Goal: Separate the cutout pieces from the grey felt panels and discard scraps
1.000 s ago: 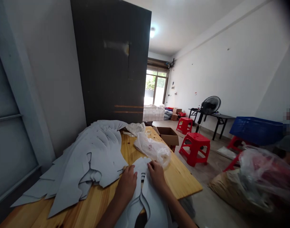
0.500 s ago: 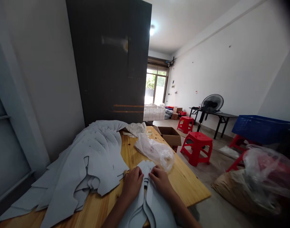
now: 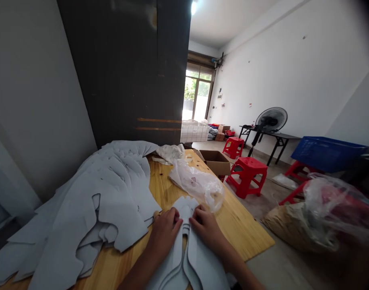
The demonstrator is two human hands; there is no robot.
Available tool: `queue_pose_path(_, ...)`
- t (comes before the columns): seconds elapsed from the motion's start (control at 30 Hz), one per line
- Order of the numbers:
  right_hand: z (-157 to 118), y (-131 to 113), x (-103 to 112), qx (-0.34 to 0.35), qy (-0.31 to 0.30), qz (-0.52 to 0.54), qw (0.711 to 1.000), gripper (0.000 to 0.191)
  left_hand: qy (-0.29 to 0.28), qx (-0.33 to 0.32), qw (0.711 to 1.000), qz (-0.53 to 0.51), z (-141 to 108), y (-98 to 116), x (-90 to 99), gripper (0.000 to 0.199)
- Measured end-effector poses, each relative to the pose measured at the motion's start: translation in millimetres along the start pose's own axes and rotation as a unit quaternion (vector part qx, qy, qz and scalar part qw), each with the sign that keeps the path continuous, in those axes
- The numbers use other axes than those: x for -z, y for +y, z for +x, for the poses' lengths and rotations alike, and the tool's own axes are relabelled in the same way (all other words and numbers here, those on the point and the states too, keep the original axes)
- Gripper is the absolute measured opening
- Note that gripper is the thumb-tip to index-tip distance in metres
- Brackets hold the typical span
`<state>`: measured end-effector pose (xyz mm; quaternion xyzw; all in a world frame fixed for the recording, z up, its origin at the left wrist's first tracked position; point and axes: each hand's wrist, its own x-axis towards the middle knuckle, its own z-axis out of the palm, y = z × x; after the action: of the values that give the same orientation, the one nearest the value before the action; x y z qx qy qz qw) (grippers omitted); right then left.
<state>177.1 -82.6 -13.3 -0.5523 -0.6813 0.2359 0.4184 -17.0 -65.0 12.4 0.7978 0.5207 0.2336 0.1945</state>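
Observation:
Several layered, pale grey cut-out sheets (image 3: 207,257) lie on the wooden table in front of me, with a curved slot down their middle and a scalloped far end. My left hand (image 3: 169,223) grips the sheets just left of the slot's top, fingers curled and thumb pressed on the surface. Opposite it, my right hand (image 3: 202,221) pinches the right side in the same way. A large fanned pile of similar sheets (image 3: 120,189) lies to the left. Just beyond my hands is a crumpled clear plastic bag (image 3: 196,183).
The wooden table (image 3: 244,229) ends at a right edge. Beyond stand an open cardboard box (image 3: 216,163), red stools (image 3: 247,177), a blue crate (image 3: 327,153) and a fan (image 3: 270,121). A dark panel (image 3: 126,72) rises behind the pile. A white cloth (image 3: 170,153) lies at the far end.
The camera view has tilted slightly downward, so the room sits higher in the picture. My hands stay on the sheets, with the fingers shifted slightly.

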Motion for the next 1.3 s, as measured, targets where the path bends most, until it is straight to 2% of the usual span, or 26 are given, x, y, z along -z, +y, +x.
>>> queue_pose_path(0.5, -2.6, -4.2, 0.5, 0.005, -0.005, -0.043, 0.999, 0.022, -0.008, 0.019, 0.999, 0.045, -2.9, 9.4, -1.3, 0.013)
queue_pose_path(0.7, -2.1, -8.2, 0.5, 0.019, 0.004, -0.097, 0.995, 0.021, 0.047, 0.008, 0.994, 0.094, -6.5, 7.0, -5.2, 0.012)
queue_pose_path(0.8, -3.1, -2.7, 0.0, 0.009, 0.039, -0.101, 0.994, 0.024, 0.065, -0.02, 0.989, 0.134, -6.4, 4.7, -5.8, 0.014)
queue_pose_path(0.93, -4.6, 4.9, -2.7, 0.008, 0.055, -0.079, 0.995, 0.018, 0.02, -0.116, 0.982, 0.149, -9.8, 3.0, -3.7, 0.024)
queue_pose_path(1.07, -3.7, 4.0, -6.0, 0.004, 0.042, -0.039, 0.998, 0.015, -0.009, -0.182, 0.972, 0.15, -34.5, -5.5, -0.8, 0.036)
queue_pose_path(1.17, -5.2, -2.0, -5.0, 0.0, 0.038, -0.028, 0.999, 0.018, -0.015, -0.189, 0.973, 0.133, -66.7, -15.9, 0.2, 0.047)
queue_pose_path(1.3, -18.8, -12.2, -1.2, 0.012, 0.023, -0.032, 0.999, 0.025, -0.06, -0.19, 0.975, 0.099, -105.9, -22.7, 2.5, 0.069)
